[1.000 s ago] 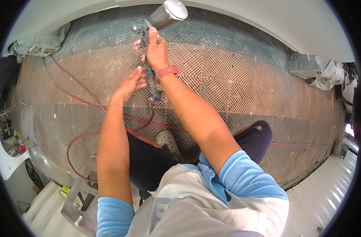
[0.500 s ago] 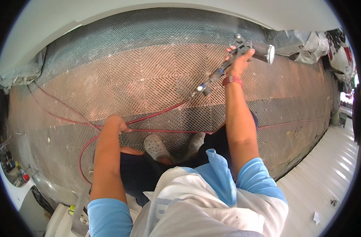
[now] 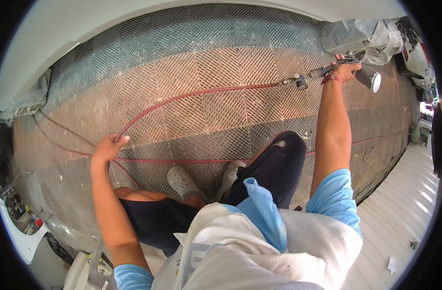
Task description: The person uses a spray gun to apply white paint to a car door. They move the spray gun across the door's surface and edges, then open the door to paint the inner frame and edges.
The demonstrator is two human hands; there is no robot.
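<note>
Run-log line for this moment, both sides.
left grip: holding red hose | right grip: holding spray gun | hose: coupled to gun

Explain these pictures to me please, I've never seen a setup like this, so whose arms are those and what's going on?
There's no machine moving here: these are a person's own bare hands. The round, bent look comes from a wide fisheye camera worn on the person's head, looking down, so picture left is their left.

The right hand, with a red wristband, holds a spray gun with a dark cup. A red hose runs from it to the left hand, which grips it.

Below is a ridged floor, where another length of hose lies near the person's pale clogs. A pale curved panel borders the top.
</note>
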